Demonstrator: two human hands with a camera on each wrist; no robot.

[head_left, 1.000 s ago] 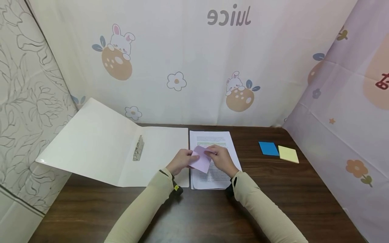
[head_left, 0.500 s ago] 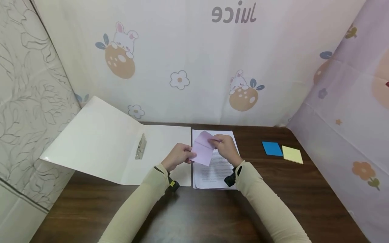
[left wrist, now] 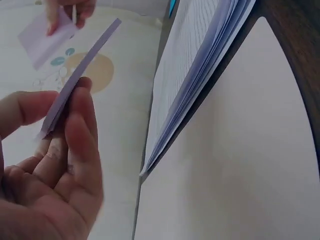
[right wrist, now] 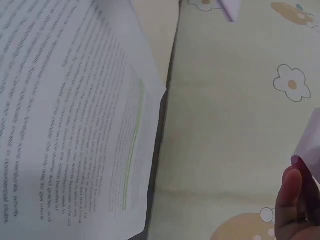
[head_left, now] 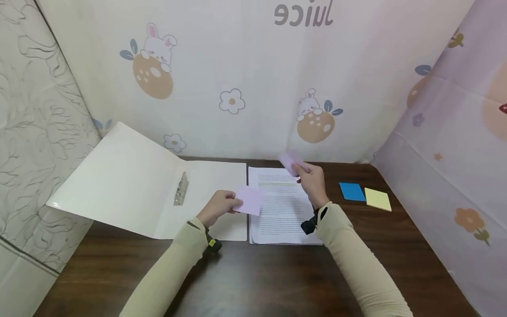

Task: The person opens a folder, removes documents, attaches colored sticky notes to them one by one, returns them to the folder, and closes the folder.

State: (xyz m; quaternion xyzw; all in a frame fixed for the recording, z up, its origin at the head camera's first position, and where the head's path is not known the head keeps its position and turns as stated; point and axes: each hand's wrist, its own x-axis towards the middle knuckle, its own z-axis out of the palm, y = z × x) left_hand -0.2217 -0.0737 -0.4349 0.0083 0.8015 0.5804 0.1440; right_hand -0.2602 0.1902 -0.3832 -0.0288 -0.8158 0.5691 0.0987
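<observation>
In the head view my left hand [head_left: 219,206] pinches a pad of purple sticky notes [head_left: 250,200] above the left edge of a stack of printed sheets [head_left: 279,215]. The left wrist view shows that pad edge-on [left wrist: 85,72], between thumb and fingers. Up and to the right, my right hand [head_left: 314,184] pinches a single purple sticky note [head_left: 289,161], blurred, over the far end of the sheets. The two purple pieces are apart. A green highlighted line crosses the top sheet [right wrist: 90,125] in the right wrist view.
An open white binder [head_left: 215,180] with a metal clip [head_left: 181,189] lies left of the sheets, its cover raised. Blue sticky notes [head_left: 352,192] and yellow sticky notes [head_left: 378,199] lie at the right of the dark wooden table [head_left: 253,277]. A patterned curtain [head_left: 253,66] stands behind.
The right hand has peeled the top sticky note off the purple pad and carried it up and right. The left hand has moved slightly left with the pad.
</observation>
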